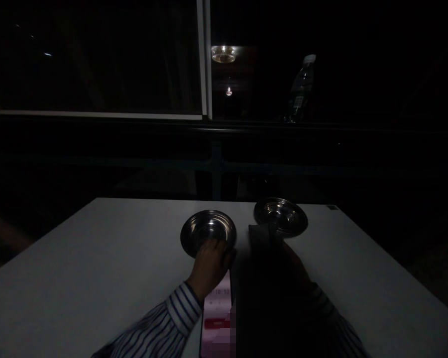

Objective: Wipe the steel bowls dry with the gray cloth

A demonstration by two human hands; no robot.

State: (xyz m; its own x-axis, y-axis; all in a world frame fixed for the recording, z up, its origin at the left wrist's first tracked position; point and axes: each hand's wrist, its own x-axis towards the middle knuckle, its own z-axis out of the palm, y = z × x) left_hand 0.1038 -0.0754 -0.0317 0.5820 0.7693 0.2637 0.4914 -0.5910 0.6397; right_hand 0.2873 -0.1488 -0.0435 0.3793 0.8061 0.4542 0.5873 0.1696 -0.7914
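Observation:
My left hand [211, 263], in a striped cuff, reaches over the near rim of a shiny metal bowl [197, 223]. Its fingers are bent down into the bowl, and whatever lies under them is hidden. My right hand [298, 266] is in deep shade at the side of a dark, cloth-like thing [263, 236] and appears to grip it; the fingers hardly show. Just behind that thing sits a second metal bowl [283, 214]. Under my left wrist lies a phone [218, 293] with its screen lit, partly blurred out.
All this is on a white table [108, 258], with a small dark label [331, 207] at its far right corner. Beyond it run a dark rail [153, 161] and a ledge with a plastic bottle [301, 89]. A white window frame [205, 59] rises behind. The surroundings are very dark.

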